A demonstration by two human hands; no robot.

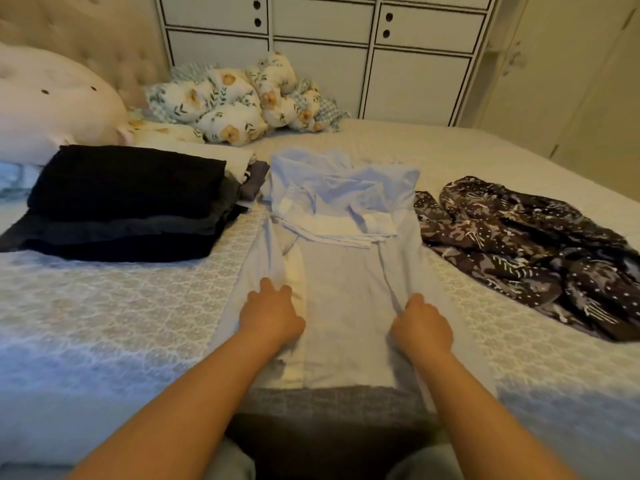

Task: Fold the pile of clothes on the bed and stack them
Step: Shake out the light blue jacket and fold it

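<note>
light blue shirt point(341, 271) lies lengthwise on the bed point(121, 306) at the centre of the view, collar end toward 12 o'clock, hem toward 6 o'clock. both side panels and the sleeves are already turned inward; the cuffs cross over the chest area.

left hand point(270, 315): resting on the left folded edge at about 7 o'clock of the shirt, fingers curled onto the cloth and appearing to pinch it; the grip underneath is hidden. right hand point(420, 323): on the right folded edge at about 5 o'clock, fingers bent round a gathered ridge of fabric, holding it.

stack of folded dark clothes point(121, 202) sits at 9–10 o'clock of the shirt, just beside its shoulder. patterned dark garment point(533, 247), unfolded and crumpled, lies at 3 o'clock, near but apart.

handling judgement: thin woven cotton, light, limp, no stiffness apart from the collar and cuffs. creases readily and slides little on the textured bedspread. the tucked sleeves may slip out if lifted loosely. best hold: pinch both layers at the two hem corners, lift evenly, carry the hem up toward the collar.
</note>
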